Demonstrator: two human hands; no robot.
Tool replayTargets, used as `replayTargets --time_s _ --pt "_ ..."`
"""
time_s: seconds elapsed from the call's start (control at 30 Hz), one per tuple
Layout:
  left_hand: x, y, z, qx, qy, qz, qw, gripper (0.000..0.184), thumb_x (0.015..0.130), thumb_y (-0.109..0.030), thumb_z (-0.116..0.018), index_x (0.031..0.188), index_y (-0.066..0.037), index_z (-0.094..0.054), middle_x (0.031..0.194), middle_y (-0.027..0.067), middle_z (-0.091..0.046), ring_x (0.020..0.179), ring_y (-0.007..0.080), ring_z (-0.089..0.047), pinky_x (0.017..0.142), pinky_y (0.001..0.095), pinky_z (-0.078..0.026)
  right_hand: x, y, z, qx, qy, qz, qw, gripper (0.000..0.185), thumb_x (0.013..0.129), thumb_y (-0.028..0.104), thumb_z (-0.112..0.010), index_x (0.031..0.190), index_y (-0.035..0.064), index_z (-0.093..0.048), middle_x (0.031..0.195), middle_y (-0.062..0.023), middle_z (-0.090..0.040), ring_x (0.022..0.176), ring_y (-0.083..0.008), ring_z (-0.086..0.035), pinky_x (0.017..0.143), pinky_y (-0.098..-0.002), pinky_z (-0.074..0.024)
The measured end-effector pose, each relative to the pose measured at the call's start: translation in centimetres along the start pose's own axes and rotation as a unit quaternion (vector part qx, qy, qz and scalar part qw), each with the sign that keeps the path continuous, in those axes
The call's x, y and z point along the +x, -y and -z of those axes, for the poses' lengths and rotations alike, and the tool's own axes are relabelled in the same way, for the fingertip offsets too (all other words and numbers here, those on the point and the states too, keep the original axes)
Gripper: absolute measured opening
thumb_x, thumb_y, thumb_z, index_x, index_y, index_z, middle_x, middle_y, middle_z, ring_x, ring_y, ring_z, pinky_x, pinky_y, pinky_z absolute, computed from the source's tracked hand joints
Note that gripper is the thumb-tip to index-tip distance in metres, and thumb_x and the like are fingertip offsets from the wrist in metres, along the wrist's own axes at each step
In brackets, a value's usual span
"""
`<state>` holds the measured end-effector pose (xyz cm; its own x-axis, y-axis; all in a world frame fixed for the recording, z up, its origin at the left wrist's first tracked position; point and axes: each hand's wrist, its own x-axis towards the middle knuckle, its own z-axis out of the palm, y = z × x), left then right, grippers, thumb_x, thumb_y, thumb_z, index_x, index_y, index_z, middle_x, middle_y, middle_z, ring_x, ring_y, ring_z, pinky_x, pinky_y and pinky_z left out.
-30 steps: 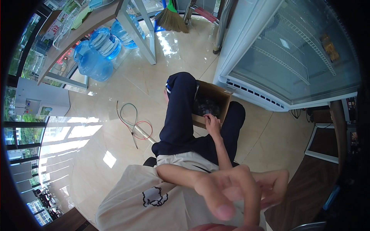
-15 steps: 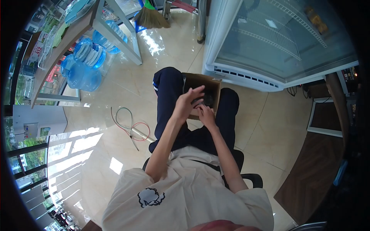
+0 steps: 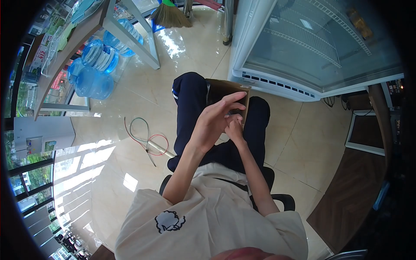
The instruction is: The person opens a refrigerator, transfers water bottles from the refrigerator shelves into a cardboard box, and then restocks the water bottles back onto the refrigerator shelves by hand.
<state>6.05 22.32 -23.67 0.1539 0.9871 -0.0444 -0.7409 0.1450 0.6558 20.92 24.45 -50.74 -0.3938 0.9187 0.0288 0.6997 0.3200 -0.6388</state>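
A brown cardboard box [image 3: 226, 84] stands between my knees, its top open. Stretched across the box is my left hand [image 3: 211, 123], raised above it with the fingers extended and apart, holding nothing that I can see. Just under its fingers, at the near right side of the box, my right hand [image 3: 234, 129] has its fingers curled in. Whatever may be in that curl is hidden. Most of the box's inside is covered by the left hand, so its contents do not show clearly.
A glass-door fridge [image 3: 299, 47] stands ahead on the right. Blue water jugs [image 3: 99, 56] sit under a table [image 3: 82, 34] on the left. Coiled tubing [image 3: 149, 141] lies on the floor near my left leg. A broom [image 3: 170, 16] is at the far side.
My left hand has risen toward the camera and moved over the box, covering more of it. My right hand has shifted slightly nearer to me and its fingers are curled tighter.
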Motion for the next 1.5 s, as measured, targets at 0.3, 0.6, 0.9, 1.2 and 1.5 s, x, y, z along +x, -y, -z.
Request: replayTargets --time_s 0.3,0.6,0.9,1.2,1.5 --pt "-0.4 -1.3 -2.6 -0.007 0.009 -0.016 1.0 0.05 0.104 -0.03 -0.05 0.139 0.005 -0.053 0.149 0.014 -0.048 0.122 0.0234 -0.054 0.097 0.0355 -0.047 0.1 -0.6 -0.9 -0.006 -0.031 0.022 0.999 0.022 0.095 0.022 -0.059 0.104 0.0031 -0.067 0.095 -0.0188 -0.069 0.094 -0.0365 -0.064 0.083 -0.0483 -0.0441" --pt "-1.1 -1.6 -3.0 0.037 0.019 -0.039 0.998 0.043 0.103 -0.027 -0.05 0.131 0.004 -0.061 0.13 0.0091 -0.055 0.106 0.0171 -0.053 0.09 0.0325 -0.043 0.1 -0.7 -0.9 0.062 -0.006 -0.011 0.998 0.023 0.091 0.014 -0.06 0.111 0.0051 -0.065 0.099 -0.0164 -0.069 0.099 -0.0339 -0.063 0.086 -0.0473 -0.044" --pt "-2.0 -1.6 -3.8 0.068 -0.028 -0.048 0.996 0.02 0.094 -0.014 -0.063 0.109 0.0 -0.066 0.124 0.0063 -0.051 0.103 0.0141 -0.055 0.093 0.0327 -0.043 0.5 -0.4 -0.5 0.091 -0.038 0.011 0.995 0.027 0.089 0.014 -0.061 0.114 0.0045 -0.066 0.103 -0.0157 -0.07 0.101 -0.0328 -0.064 0.088 -0.0467 -0.0439" --pt "-2.3 -1.6 -4.1 0.074 -0.048 -0.043 0.995 0.01 0.091 -0.01 -0.069 0.098 -0.004 -0.066 0.12 0.0043 -0.051 0.101 0.0117 -0.054 0.091 0.0294 -0.042 0.7 -2.6 -2.8 0.065 0.003 0.008 0.998 0.025 0.093 0.019 -0.059 0.111 0.0049 -0.066 0.105 -0.0143 -0.071 0.102 -0.0321 -0.064 0.087 -0.0461 -0.0429" --pt "-2.8 -1.9 -4.3 0.062 -0.035 -0.048 0.996 0.009 0.09 -0.008 -0.071 0.097 -0.004 -0.07 0.117 0.0016 -0.053 0.102 0.0096 -0.053 0.09 0.0265 -0.04 0.6 -2.2 -2.4 -0.197 -0.003 0.076 0.977 0.023 0.095 0.024 -0.057 0.107 0.0071 -0.066 0.102 -0.0127 -0.071 0.099 -0.032 -0.065 0.085 -0.0458 -0.043"
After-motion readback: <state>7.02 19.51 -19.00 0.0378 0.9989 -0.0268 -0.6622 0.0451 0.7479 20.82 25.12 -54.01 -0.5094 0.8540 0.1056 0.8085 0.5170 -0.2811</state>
